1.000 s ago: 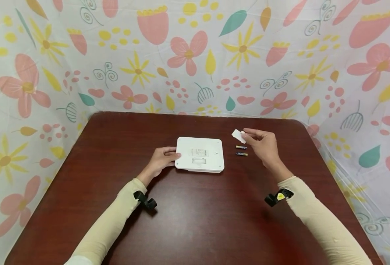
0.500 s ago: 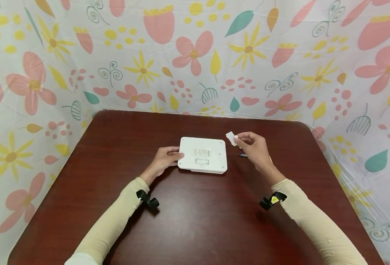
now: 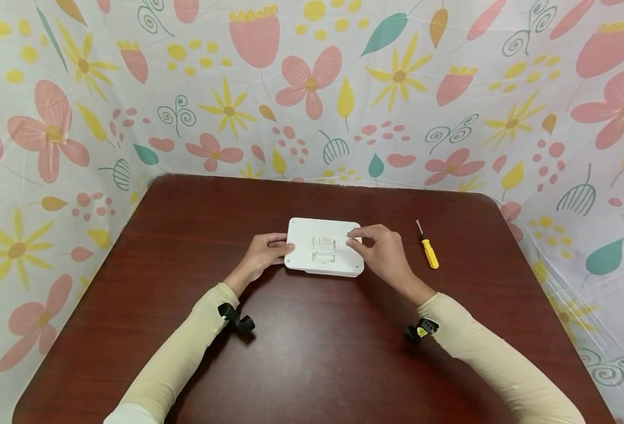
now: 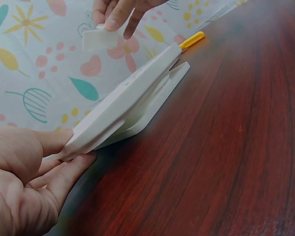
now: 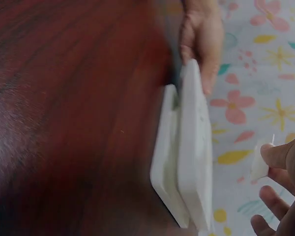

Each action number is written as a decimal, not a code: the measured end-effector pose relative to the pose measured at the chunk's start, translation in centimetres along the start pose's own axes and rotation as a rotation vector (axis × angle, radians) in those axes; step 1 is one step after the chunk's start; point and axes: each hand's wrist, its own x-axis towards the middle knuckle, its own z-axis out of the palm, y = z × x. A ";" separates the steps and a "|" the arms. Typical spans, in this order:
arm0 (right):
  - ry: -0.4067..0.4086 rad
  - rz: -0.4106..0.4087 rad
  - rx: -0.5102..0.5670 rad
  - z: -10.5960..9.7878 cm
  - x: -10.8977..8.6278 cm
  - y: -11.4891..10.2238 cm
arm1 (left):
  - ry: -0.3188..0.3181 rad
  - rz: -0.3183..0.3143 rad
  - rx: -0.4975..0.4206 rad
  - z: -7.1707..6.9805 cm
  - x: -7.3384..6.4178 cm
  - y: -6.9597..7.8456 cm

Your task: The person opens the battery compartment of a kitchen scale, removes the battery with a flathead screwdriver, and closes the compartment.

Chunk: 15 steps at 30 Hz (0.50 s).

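A flat white device [image 3: 312, 228] lies face down on the table, its printed label and small battery compartment [image 3: 323, 257] showing. My left hand [image 3: 263, 253] grips its left edge, thumb on top and fingers below. Over the right side of the device hovers my right hand [image 3: 385, 253], pinching a small white battery cover [image 4: 99, 40] between thumb and fingertips. In the right wrist view the cover [image 5: 258, 164] is clear of the device's surface. The head view barely shows it against the white. The two batteries seen earlier are out of sight.
A screwdriver [image 3: 428, 250] with a yellow handle lies to the right of my right hand. The dark wooden table [image 3: 312, 341] ends at a flowered cloth [image 3: 301, 118] behind and on both sides.
My right hand has carried the battery cover left and down over the device. The screwdriver has come into view, while the batteries are now hidden. The left hand keeps its grip.
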 end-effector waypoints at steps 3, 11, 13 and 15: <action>0.005 -0.060 -0.035 1.0 -0.3 -0.4 | 0.000 -0.002 0.001 0.0 0.0 0.0; -0.010 -0.248 -0.177 3.1 -1.0 -1.0 | 0.004 -0.006 -0.005 0.1 0.0 0.0; -0.017 -0.279 -0.195 3.5 -1.1 -1.1 | 0.005 -0.007 -0.007 0.1 0.1 0.0; -0.023 -0.298 -0.214 3.7 -1.2 -1.2 | 0.007 -0.008 -0.007 0.1 0.1 0.0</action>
